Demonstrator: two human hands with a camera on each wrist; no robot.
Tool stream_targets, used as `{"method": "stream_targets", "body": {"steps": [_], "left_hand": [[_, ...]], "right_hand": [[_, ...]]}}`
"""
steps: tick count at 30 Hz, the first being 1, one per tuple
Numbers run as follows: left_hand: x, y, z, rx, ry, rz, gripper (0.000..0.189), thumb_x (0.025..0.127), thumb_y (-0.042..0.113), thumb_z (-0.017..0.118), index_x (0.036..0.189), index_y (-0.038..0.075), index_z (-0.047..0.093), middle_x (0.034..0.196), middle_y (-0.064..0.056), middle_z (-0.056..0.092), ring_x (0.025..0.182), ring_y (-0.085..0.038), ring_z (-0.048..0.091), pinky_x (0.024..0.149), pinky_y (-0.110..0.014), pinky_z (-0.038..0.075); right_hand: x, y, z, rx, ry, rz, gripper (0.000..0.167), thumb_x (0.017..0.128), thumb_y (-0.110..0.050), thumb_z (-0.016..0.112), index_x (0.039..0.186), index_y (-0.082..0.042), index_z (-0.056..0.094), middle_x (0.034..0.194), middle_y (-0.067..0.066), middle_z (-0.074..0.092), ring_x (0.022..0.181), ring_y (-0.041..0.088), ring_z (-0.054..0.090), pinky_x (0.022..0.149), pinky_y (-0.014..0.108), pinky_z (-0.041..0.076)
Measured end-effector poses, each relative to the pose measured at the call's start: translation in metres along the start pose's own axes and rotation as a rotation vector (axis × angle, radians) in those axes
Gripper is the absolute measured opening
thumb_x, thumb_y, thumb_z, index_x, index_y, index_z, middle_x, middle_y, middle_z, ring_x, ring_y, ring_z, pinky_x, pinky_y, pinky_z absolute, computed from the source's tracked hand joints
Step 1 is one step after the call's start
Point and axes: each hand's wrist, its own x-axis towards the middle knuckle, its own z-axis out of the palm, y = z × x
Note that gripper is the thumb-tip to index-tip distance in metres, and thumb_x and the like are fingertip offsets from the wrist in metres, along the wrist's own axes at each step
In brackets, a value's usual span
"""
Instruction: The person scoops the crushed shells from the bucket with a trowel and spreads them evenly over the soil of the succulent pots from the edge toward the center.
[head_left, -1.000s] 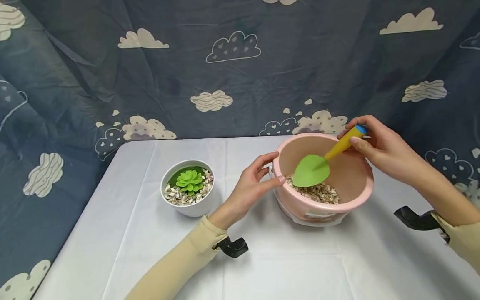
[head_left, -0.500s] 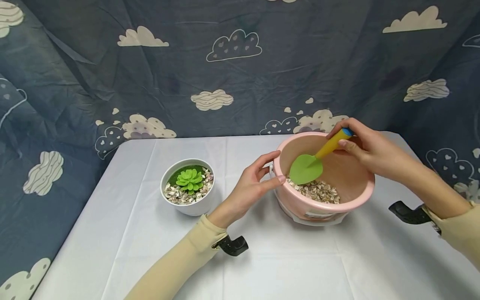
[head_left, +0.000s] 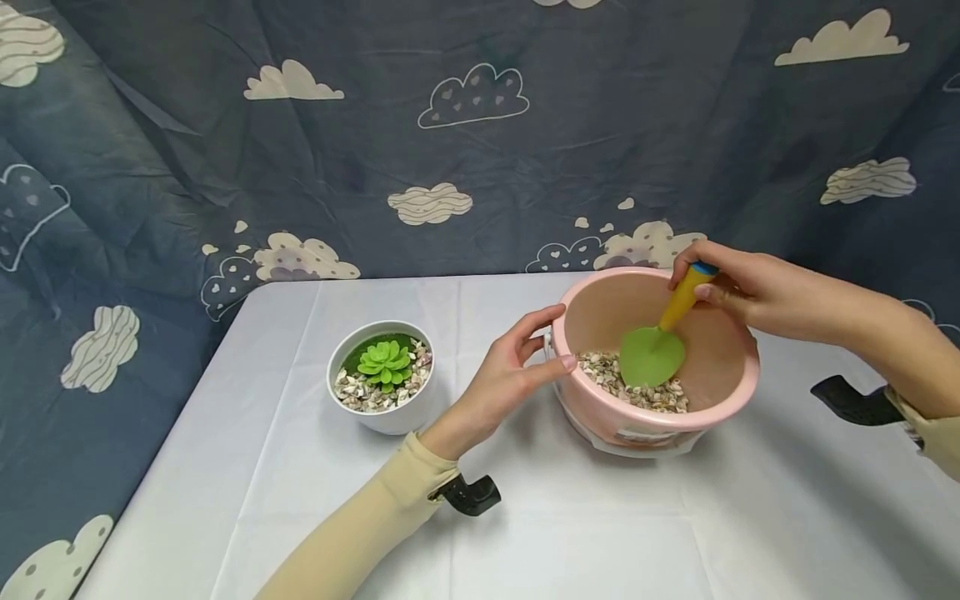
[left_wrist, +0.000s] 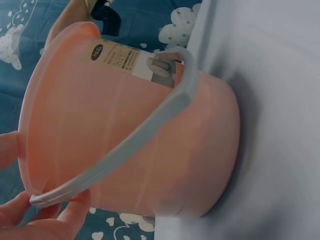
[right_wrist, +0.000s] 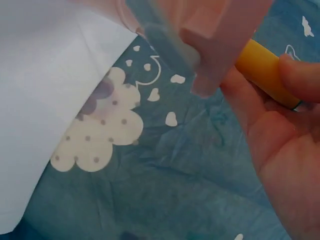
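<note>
A pink bucket (head_left: 660,421) with a pale handle (left_wrist: 135,142) stands on the table, a layer of shell-like chips (head_left: 600,371) in its bottom. My left hand (head_left: 502,383) grips its left rim, thumb on the near side, fingers by the handle's end. My right hand (head_left: 750,287) pinches the yellow grip of a hand trowel (head_left: 652,357) between thumb and fingers at the bucket's far right rim. The green blade points down inside, its tip at the chips. In the right wrist view only the yellow grip shows; the bucket hides the blade.
Left of the bucket stands a white pot (head_left: 397,417) holding a green artificial succulent (head_left: 385,363) and similar chips. A white cloth (head_left: 525,533) covers the table. Behind it hangs a dark blue curtain (head_left: 360,133) with cloud prints.
The trowel has moved slightly left, then back right and lower, its blade now more upright at the chips. My left hand stays on the rim. The whole view has shifted slightly.
</note>
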Motion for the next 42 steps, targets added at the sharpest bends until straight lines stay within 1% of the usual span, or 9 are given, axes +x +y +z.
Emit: {"method": "stream_targets", "body": {"steps": [3,10,12,15,20,26,31,36,42], "left_hand": [[0.0,0.0,0.0,0.002,0.01,0.01,0.063,0.088,0.003,0.069,0.146,0.01,0.047,0.148,0.007,0.043,0.128,-0.028,0.047,0.092,-0.028,0.049],[0.0,-0.002,-0.001,0.002,0.011,0.017,0.063,0.087,0.002,0.069,0.146,0.01,0.047,0.148,0.007,0.044,0.13,-0.032,0.045,0.091,-0.026,0.049],[0.0,-0.003,-0.002,0.001,0.013,0.017,0.063,0.087,0.002,0.069,0.146,0.01,0.047,0.148,0.008,0.044,0.13,-0.032,0.045,0.091,-0.027,0.049],[0.0,-0.004,-0.002,-0.005,0.012,0.017,0.063,0.088,0.002,0.069,0.146,0.01,0.047,0.148,0.008,0.044,0.131,-0.034,0.044,0.092,-0.027,0.049],[-0.002,-0.004,-0.004,-0.005,0.017,0.025,0.063,0.088,0.004,0.069,0.146,0.011,0.047,0.149,0.008,0.042,0.131,-0.033,0.045,0.093,-0.029,0.049],[-0.003,-0.005,-0.007,0.045,0.0,0.03,0.061,0.089,0.01,0.068,0.147,0.013,0.046,0.15,0.01,0.04,0.132,-0.027,0.044,0.097,-0.033,0.047],[-0.001,-0.007,-0.007,0.095,-0.063,0.036,0.068,0.089,0.013,0.069,0.15,0.018,0.039,0.154,0.005,0.033,0.133,-0.023,0.043,0.099,-0.035,0.046],[0.001,-0.007,-0.004,0.037,-0.08,0.02,0.081,0.082,0.005,0.076,0.151,0.015,0.035,0.153,-0.006,0.034,0.127,-0.018,0.047,0.097,-0.034,0.049],[0.003,-0.011,0.001,-0.009,-0.075,0.005,0.08,0.081,-0.001,0.075,0.15,0.013,0.036,0.15,-0.011,0.039,0.122,-0.016,0.052,0.095,-0.033,0.05]], "right_hand": [[0.002,0.0,-0.001,0.021,-0.041,0.0,0.027,0.098,-0.001,0.055,0.123,-0.012,0.05,0.113,0.001,0.059,0.096,0.017,0.06,0.079,0.02,0.054],[0.008,0.004,0.006,0.178,-0.128,0.003,0.025,0.101,-0.003,0.05,0.125,-0.003,0.046,0.116,0.011,0.056,0.103,0.018,0.064,0.08,0.032,0.057],[0.009,0.004,0.006,0.181,-0.134,0.011,0.026,0.101,-0.004,0.05,0.126,-0.003,0.045,0.117,0.011,0.055,0.104,0.018,0.064,0.08,0.033,0.057],[0.009,0.002,0.004,0.144,-0.113,0.016,0.026,0.1,-0.003,0.052,0.125,-0.006,0.047,0.117,0.009,0.057,0.103,0.017,0.063,0.08,0.03,0.057],[0.012,-0.006,-0.005,0.007,-0.076,0.0,0.027,0.098,0.003,0.053,0.122,-0.012,0.052,0.115,0.001,0.059,0.097,0.017,0.06,0.079,0.021,0.054],[0.018,-0.017,-0.011,-0.08,-0.127,0.008,0.03,0.098,0.005,0.052,0.119,-0.017,0.055,0.117,-0.004,0.06,0.101,0.017,0.058,0.082,0.023,0.053],[0.024,-0.023,-0.013,-0.074,-0.199,0.016,0.026,0.1,0.001,0.052,0.117,-0.019,0.054,0.114,-0.003,0.059,0.103,0.017,0.056,0.086,0.026,0.052],[0.029,-0.018,-0.015,-0.034,-0.231,0.067,0.025,0.1,0.001,0.051,0.119,-0.014,0.052,0.115,0.002,0.058,0.105,0.021,0.057,0.088,0.032,0.053],[0.028,-0.008,-0.015,0.013,-0.271,0.108,0.024,0.1,0.001,0.051,0.12,-0.011,0.051,0.116,0.006,0.056,0.106,0.024,0.057,0.087,0.03,0.054]]}}
